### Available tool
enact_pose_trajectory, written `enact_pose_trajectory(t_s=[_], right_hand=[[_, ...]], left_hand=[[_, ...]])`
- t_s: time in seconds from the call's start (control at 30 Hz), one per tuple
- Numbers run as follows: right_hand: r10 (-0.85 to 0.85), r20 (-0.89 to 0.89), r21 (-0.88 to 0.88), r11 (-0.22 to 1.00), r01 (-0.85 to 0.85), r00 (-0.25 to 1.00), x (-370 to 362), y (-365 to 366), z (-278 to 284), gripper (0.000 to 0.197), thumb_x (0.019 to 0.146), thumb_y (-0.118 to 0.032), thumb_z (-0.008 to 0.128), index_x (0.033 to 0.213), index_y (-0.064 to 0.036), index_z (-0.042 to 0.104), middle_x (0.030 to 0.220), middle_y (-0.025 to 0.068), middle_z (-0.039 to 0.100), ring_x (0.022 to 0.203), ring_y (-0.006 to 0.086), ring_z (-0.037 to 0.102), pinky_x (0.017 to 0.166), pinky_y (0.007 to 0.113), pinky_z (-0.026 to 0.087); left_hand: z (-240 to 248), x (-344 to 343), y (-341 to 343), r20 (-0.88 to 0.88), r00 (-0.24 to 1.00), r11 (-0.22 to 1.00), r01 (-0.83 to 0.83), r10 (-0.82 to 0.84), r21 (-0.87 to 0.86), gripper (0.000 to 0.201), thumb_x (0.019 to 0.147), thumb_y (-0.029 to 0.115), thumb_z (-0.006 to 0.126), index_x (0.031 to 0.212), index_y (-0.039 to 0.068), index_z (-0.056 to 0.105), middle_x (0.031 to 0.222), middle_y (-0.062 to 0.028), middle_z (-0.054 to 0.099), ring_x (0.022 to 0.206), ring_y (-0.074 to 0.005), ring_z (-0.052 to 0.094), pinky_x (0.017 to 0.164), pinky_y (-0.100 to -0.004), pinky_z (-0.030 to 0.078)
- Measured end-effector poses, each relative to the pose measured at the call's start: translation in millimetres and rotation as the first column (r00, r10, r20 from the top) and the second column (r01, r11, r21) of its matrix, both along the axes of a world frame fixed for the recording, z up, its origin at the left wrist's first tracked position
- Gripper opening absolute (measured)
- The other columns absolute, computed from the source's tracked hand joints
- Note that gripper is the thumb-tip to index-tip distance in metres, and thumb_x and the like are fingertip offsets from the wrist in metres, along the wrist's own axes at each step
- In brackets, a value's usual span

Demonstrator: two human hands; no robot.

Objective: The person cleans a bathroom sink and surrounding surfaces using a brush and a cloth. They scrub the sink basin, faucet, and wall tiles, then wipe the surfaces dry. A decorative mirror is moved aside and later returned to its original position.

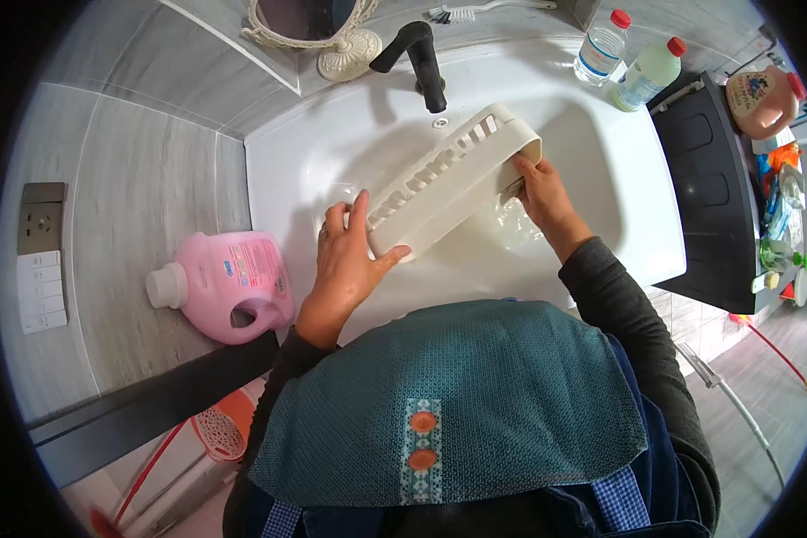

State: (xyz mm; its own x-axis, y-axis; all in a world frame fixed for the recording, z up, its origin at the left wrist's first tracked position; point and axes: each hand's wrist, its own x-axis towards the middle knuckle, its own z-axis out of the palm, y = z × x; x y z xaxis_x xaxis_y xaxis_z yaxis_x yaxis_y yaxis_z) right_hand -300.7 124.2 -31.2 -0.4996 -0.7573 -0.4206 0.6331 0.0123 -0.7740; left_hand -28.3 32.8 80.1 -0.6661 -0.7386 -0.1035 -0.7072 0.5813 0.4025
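Observation:
A long cream plastic basket (457, 193) with a row of slots along one side is held tilted over the white sink (592, 170). My left hand (342, 255) grips its lower left end, thumb on the near corner and fingers spread along the far side. At the upper right end my right hand (544, 195) is closed around the rim; some of its fingers are hidden behind the basket. Water glistens in the basin below. The black faucet (419, 63) stands just beyond the basket.
A pink jug (233, 282) lies at the sink's left. Two red-capped bottles, one clear (601, 52) and one greenish (647, 76), stand at the back right. A mirror (305, 18) and a white brush (475, 11) are at the back. A black cabinet (708, 197) is on the right.

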Motion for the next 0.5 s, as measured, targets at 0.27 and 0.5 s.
enact_pose_trajectory(t_s=[0.27, 0.5], right_hand=[[-0.038, 0.231, -0.018, 0.999, 0.044, 0.972, 24.1, -11.9, 11.7, 0.031, 0.095, -0.012, 0.05, 0.122, 0.0034, 0.046, 0.116, 0.0145, 0.056, 0.105, 0.0265, 0.057, 0.095, 0.04, 0.047], [0.21, -0.509, -0.207, 0.912, -0.355, 0.835, 1.1, 16.9, -11.0, 0.048, 0.084, -0.007, 0.065, 0.129, -0.0057, 0.047, 0.125, 0.0075, 0.053, 0.111, 0.0174, 0.053, 0.087, 0.031, 0.052]], left_hand=[[19.3, -19.1, 11.5, -0.433, 0.896, 0.993, 0.065, -0.102, -0.101, 0.079, 0.063, 0.005, 0.076, 0.134, 0.004, 0.043, 0.113, -0.0171, 0.051, 0.1, -0.0287, 0.054, 0.084, -0.0351, 0.046], [20.7, -2.5, 2.7, -0.314, 0.716, 0.731, 0.392, -0.624, -0.559, 0.078, 0.05, 0.007, 0.081, 0.123, 0.008, 0.054, 0.12, -0.0093, 0.05, 0.116, -0.0287, 0.048, 0.097, -0.0467, 0.041]])
